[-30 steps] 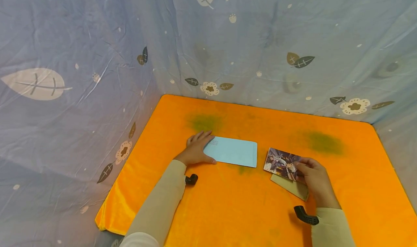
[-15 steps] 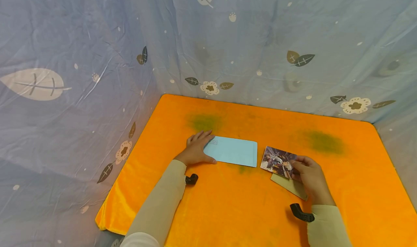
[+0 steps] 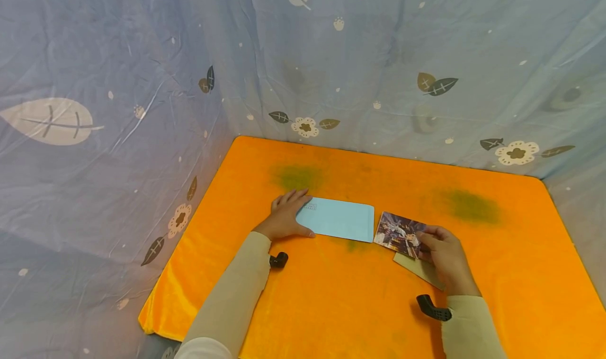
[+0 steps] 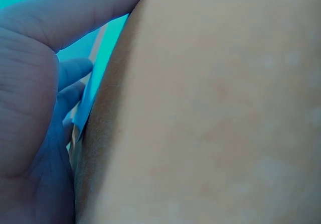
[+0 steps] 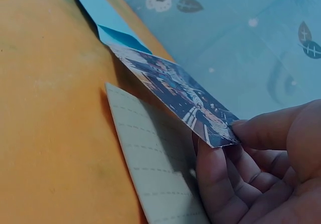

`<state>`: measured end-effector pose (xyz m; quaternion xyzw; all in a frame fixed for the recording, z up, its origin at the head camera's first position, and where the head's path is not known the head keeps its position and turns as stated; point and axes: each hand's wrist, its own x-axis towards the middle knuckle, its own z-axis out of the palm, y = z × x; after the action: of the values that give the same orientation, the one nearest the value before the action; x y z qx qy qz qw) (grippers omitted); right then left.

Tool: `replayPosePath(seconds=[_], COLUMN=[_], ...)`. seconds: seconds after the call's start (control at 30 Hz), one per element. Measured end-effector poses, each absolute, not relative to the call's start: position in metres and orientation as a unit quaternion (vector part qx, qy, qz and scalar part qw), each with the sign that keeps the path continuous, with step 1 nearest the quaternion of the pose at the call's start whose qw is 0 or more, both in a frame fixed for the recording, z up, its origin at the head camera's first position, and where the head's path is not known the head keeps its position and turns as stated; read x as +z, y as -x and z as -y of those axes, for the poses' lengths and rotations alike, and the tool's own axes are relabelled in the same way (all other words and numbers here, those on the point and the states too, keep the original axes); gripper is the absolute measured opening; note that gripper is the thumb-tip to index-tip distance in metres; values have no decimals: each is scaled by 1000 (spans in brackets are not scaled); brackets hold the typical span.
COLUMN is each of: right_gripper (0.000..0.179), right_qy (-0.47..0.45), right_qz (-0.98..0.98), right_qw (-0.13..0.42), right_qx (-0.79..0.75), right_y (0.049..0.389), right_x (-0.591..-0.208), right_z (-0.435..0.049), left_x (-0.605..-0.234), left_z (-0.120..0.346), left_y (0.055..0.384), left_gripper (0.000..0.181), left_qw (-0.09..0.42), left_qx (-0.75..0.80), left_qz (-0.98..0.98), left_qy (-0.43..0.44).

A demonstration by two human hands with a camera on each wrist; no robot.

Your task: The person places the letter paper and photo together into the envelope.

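A light blue envelope (image 3: pixel 338 220) lies on the orange cloth. My left hand (image 3: pixel 285 218) holds its left end, thumb at the near edge and fingers at the far edge. In the right wrist view, the envelope's mouth (image 5: pixel 120 39) gapes. My right hand (image 3: pixel 445 253) pinches a picture postcard (image 3: pixel 399 235) by its right end, thumb on top and fingers beneath. The postcard's far end is at the envelope's mouth; whether it touches or enters, I cannot tell. Below the postcard lies a beige sheet with dashed lines (image 5: pixel 145 148), partly hidden by the right hand.
An orange velvety cloth (image 3: pixel 341 306) with greenish patches covers the table. Curtains (image 3: pixel 360 75) with leaf and flower prints rise behind and at the sides. A black device (image 3: pixel 433 307) sits at the right wrist, another (image 3: pixel 279 260) at the left.
My right hand has moved left with the postcard, bringing it from a small gap right up to the envelope. The left hand and envelope have stayed in place.
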<state>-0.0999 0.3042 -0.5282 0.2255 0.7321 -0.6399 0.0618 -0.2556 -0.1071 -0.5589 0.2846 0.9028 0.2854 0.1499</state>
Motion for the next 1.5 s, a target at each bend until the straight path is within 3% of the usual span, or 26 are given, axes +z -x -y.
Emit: replayPosePath(seconds=[0.4, 1.5], right_gripper=[32, 36], right_qy=[-212, -197], right_qz=[-728, -743], right_qw=[53, 88], right_qx=[-650, -634], right_y=[104, 115], right_x=[-526, -526], right_z=[-295, -283], left_x=[-555, -554], left_z=[106, 107], left_y=[254, 254], left_gripper=[117, 116], left_qw=[149, 149], left_qx=[287, 288], left_qz=[-904, -903], left_qy=[-281, -283])
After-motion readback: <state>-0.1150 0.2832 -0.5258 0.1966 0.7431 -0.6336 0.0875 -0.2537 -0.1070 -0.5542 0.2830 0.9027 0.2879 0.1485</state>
